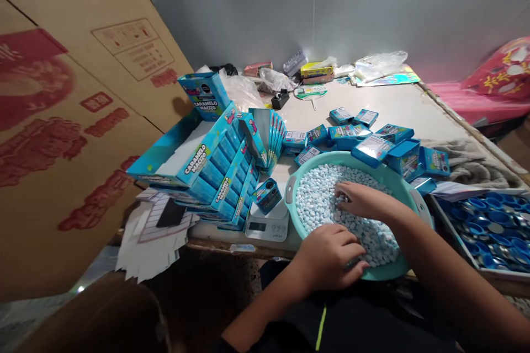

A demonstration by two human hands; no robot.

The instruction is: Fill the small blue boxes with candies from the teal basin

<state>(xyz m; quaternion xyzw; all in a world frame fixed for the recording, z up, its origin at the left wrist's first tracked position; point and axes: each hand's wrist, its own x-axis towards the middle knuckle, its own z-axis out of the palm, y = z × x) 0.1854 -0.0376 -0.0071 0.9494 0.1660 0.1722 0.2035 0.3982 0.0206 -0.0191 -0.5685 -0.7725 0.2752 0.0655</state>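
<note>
- Turquoise plastic basin [385, 274] sat on the table [304, 117], its long axis running between its two handles [291, 190], roughly from ten o'clock to four; the clock is centred on the basin, twelve being away from the wearer.
- Pale blue and white candies [317, 198] filled much of it, a loose heap with no common direction.
- Just above the centre, the right hand [359, 197] reached in from four o'clock, fingers bent and pointing toward ten, tips among the candies; whether they gripped any could not be told.
- At seven o'clock the left hand [333, 251] lay over the near rim and candies, fingers curved and slightly apart, pointing toward three or four; its palm was hidden, so a grip could not be told.
- At nine o'clock, a small blue box [266, 197] rested on a white scale [277, 230], printed face toward the wearer, its long axis slanting from eight to two.
- Beyond the scale, toward ten, rose stacked display cartons [226, 187], with fanned cartons [275, 143] beside them.
- From eleven to two o'clock, blue tins [375, 149] lay scattered, pointing various ways.
- At three o'clock, a tray [503, 273] held blue-and-silver pieces [492, 226].
</note>
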